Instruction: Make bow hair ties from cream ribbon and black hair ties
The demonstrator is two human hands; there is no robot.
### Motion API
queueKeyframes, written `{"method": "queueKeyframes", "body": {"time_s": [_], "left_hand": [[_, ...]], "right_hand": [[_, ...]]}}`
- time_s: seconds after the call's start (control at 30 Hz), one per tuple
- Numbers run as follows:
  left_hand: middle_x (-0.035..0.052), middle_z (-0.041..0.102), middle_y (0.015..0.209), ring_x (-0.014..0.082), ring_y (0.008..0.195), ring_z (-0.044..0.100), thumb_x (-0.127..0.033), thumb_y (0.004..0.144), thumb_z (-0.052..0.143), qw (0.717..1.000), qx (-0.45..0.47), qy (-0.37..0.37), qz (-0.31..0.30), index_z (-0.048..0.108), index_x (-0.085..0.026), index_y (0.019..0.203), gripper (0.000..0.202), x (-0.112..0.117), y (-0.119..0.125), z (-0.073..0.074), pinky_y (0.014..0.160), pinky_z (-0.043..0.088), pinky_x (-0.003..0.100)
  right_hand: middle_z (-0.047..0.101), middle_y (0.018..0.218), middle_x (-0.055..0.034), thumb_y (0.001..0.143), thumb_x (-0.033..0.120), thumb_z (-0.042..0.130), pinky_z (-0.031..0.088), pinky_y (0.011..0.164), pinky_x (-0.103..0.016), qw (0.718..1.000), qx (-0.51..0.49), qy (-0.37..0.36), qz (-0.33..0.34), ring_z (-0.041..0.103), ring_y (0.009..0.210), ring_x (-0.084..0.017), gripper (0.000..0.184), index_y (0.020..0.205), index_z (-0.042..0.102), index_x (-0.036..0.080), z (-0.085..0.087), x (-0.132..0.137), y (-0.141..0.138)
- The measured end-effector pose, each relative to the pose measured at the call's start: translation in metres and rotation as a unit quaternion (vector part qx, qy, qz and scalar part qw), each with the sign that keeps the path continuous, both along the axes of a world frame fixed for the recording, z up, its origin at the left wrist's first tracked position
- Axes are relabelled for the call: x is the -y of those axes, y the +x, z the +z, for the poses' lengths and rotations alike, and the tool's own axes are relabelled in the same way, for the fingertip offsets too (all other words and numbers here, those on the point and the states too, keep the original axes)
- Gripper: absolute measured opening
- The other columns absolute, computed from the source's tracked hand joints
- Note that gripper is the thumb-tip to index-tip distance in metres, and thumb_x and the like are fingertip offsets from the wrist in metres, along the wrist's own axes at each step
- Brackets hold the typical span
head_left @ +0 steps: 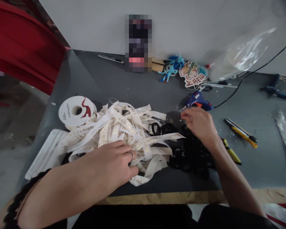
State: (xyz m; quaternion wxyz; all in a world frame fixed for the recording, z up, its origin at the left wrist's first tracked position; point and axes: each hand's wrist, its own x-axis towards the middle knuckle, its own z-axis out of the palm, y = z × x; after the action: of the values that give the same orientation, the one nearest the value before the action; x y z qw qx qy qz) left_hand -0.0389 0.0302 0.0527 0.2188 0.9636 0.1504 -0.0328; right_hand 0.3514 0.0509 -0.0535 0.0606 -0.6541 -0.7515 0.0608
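A tangled heap of cream ribbon strips (119, 127) with gold lettering spreads across the middle of the grey table. My left hand (119, 160), with a ring on one finger, lies at the heap's near side; its fingers curl down closed on the ribbon, tips hidden. To the right, my right hand (197, 122) is closed in a pinch, thumb against fingertips. Whatever it may hold is too small to make out. Beneath and beside it are several black hair ties (181, 159), piled in shadow. A blue glue gun (197, 101) lies just beyond my right hand.
A white ribbon spool (70, 111) and a white plastic tray (44, 154) are at the left. Yellow cutters (243, 133) (232, 152) lie right of my arm. Along the back are a slim cutter (111, 58), stickers (193, 74), scissors (206, 87) and a black cable (248, 74).
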Motion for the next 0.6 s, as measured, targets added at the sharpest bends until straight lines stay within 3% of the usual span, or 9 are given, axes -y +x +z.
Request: {"method": "queueKeyframes", "body": {"time_s": [0.1, 0.17, 0.33, 0.47, 0.6], "left_hand": [[0.0063, 0.077, 0.11, 0.025, 0.097, 0.069, -0.009, 0.078, 0.076, 1.0, -0.015, -0.003, -0.015, 0.066, -0.022, 0.083, 0.016, 0.0, 0.0, -0.002, 0.09, 0.049, 0.04], [0.0062, 0.077, 0.111, 0.0253, 0.098, 0.069, -0.009, 0.078, 0.076, 1.0, -0.017, 0.003, -0.015, 0.067, -0.022, 0.083, 0.016, 0.001, -0.001, -0.004, 0.09, 0.049, 0.04], [0.0067, 0.078, 0.115, 0.0273, 0.102, 0.068, -0.008, 0.076, 0.075, 1.0, -0.014, 0.018, -0.015, 0.068, -0.022, 0.085, 0.018, 0.003, -0.003, -0.006, 0.09, 0.049, 0.041], [0.0066, 0.077, 0.114, 0.0265, 0.099, 0.068, -0.008, 0.075, 0.076, 1.0, -0.018, 0.012, -0.008, 0.067, -0.022, 0.083, 0.018, 0.002, -0.001, -0.004, 0.087, 0.049, 0.04], [0.0065, 0.077, 0.118, 0.0258, 0.103, 0.068, -0.008, 0.078, 0.075, 1.0, -0.017, 0.002, -0.014, 0.069, -0.023, 0.087, 0.018, 0.002, -0.002, 0.003, 0.092, 0.05, 0.039]], "right_hand": [[0.07, 0.089, -0.0066, 0.079, 0.005, 0.055, 0.044, 0.075, -0.034, 1.0, 0.023, 0.003, 0.013, 0.065, 0.094, -0.025, 0.02, 0.082, 0.062, 0.024, -0.002, -0.003, -0.003], [0.067, 0.086, -0.007, 0.076, 0.005, 0.054, 0.043, 0.073, -0.035, 0.999, 0.032, 0.035, -0.02, 0.064, 0.092, -0.027, 0.02, 0.082, 0.059, 0.024, -0.004, -0.002, -0.001], [0.072, 0.091, -0.0071, 0.086, 0.012, 0.05, 0.047, 0.08, -0.038, 0.98, -0.008, 0.13, -0.151, 0.066, 0.082, -0.026, 0.02, 0.094, 0.064, 0.024, 0.008, 0.009, 0.012], [0.075, 0.09, -0.0043, 0.09, 0.018, 0.057, 0.048, 0.079, -0.036, 0.989, -0.043, 0.065, -0.127, 0.07, 0.083, -0.025, 0.013, 0.093, 0.067, 0.026, 0.017, 0.021, 0.004], [0.078, 0.09, -0.0037, 0.094, 0.021, 0.062, 0.047, 0.076, -0.035, 0.997, -0.029, -0.001, -0.069, 0.073, 0.088, -0.025, 0.012, 0.101, 0.071, 0.026, 0.009, 0.026, -0.011]]}}
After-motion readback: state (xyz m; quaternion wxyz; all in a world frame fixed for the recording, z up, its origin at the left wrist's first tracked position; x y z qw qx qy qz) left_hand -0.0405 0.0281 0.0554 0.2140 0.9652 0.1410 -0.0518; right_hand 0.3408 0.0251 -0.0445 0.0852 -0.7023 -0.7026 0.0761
